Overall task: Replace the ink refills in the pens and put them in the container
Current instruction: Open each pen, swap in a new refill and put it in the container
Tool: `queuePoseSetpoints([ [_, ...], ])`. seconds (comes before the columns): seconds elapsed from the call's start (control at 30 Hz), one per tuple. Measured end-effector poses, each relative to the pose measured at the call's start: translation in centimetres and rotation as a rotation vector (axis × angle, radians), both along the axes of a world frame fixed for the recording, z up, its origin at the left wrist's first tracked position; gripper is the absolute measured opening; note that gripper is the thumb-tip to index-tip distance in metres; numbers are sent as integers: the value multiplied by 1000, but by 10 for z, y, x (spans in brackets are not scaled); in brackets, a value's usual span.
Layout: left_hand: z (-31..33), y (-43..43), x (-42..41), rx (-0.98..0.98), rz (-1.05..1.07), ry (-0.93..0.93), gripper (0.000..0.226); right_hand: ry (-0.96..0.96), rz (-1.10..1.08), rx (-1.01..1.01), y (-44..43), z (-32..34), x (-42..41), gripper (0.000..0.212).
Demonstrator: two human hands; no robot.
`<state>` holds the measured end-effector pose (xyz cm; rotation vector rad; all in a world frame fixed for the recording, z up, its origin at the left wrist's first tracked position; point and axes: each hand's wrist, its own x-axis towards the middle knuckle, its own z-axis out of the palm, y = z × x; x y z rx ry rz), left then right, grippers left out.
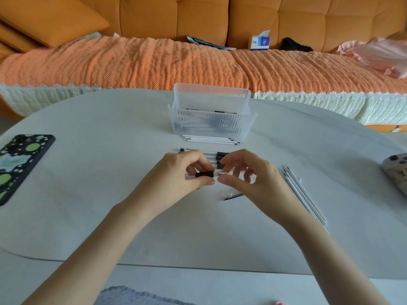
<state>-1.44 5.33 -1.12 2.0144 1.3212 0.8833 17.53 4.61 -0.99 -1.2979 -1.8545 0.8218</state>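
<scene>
Left hand (176, 172) fingers (203, 182) pinch pen (204, 174) by black grip, right hand (248, 175) fingers (228, 180) pinch its tip end, above desk (110, 194), short of clear container (211, 119); risk: off-axis twist slips the tip, which rolls off among spare refills (304, 194).

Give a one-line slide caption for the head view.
Left hand grips a pen by its black sleeve while right hand pinches its clear end; the container stands beyond on the table.

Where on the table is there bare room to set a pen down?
Bare table lies between the phone and the container, and between the container and the controller. Crowded: in front of the container, white refills and pens; more refills beside the right hand.
</scene>
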Motion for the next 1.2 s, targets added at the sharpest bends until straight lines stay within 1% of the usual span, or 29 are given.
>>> queuePoseSetpoints([
  [0.07,-1,0,0,-12,-4,-4,17,-16,17,0,-1,0,0,11],
  [0.17,-2,0,1,-39,-12,-24,14,-23,-18,6,-1,-2,-1,11],
  [0.23,-1,-1,1,-59,-25,-30,6,-52,-15,14,-1,-1,-1,11],
  [0.27,-1,-1,1,-60,-37,-19,8,-62,-14,20,-1,-1,-1,11],
  [0.33,-1,-1,0,-46,-59,25,21,-73,-13,20,-2,-1,0,12],
  [0.37,0,0,1,-44,-64,30,20,-80,-13,18,-2,-2,0,12],
  [0.43,1,0,1,-38,-56,10,8,-89,-17,11,-2,-3,-1,13],
  [0.53,0,1,-1,33,-19,34,24,-84,-20,2,-2,-4,-2,14],
  [0.6,0,0,0,53,-5,24,28,-69,-23,5,-2,-4,-3,13],
  [0.73,2,-2,0,-50,6,-7,18,-36,-38,17,-1,-5,-3,15],
  [0.77,3,-2,0,-83,-5,-6,18,-31,-48,21,-1,-5,-3,16],
  [0.83,4,-3,-1,-117,-20,36,27,-22,-58,25,-1,-4,-3,17],
  [0.87,4,-3,-1,-110,-20,66,26,-22,-60,26,-1,-4,-3,18],
  [0.97,4,-1,-3,-84,30,33,5,-29,-62,26,-2,-6,-3,17],
  [1.03,3,1,-5,-27,57,43,23,-27,-57,20,-2,-6,-3,15],
  [1.07,2,1,-5,-19,57,51,27,-22,-54,17,-2,-6,-4,15],
  [1.2,4,-2,-3,-123,46,76,39,-8,-75,8,-1,-5,-4,15],
])
